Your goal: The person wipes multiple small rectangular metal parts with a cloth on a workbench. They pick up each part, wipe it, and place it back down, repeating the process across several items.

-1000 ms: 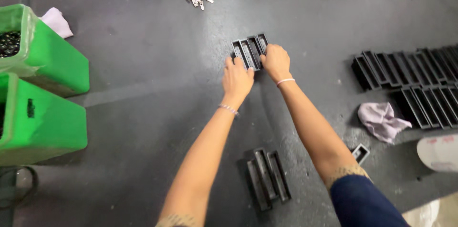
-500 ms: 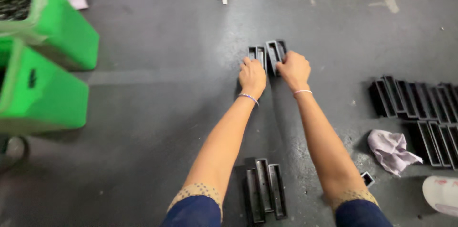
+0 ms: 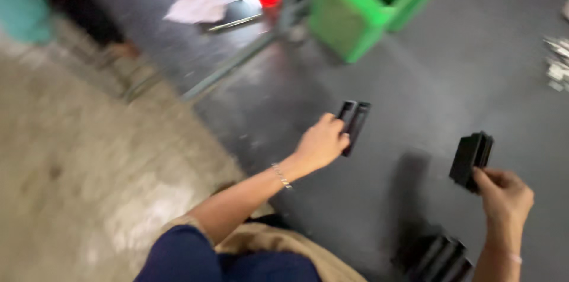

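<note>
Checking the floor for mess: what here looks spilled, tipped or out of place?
A green crate near the top appears tilted, though the blurred, slanted view may cause that. Pale scraps lie scattered at the right edge. The left hand holds a black tray, the right hand another black tray; neither looks damaged.

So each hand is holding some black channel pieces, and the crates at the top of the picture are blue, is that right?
Not quite: the crates are green, not blue, as the head view shows. The rest stands: the left hand grips a pair of black channel pieces against the dark mat, and the right hand holds up another black stack.
</note>
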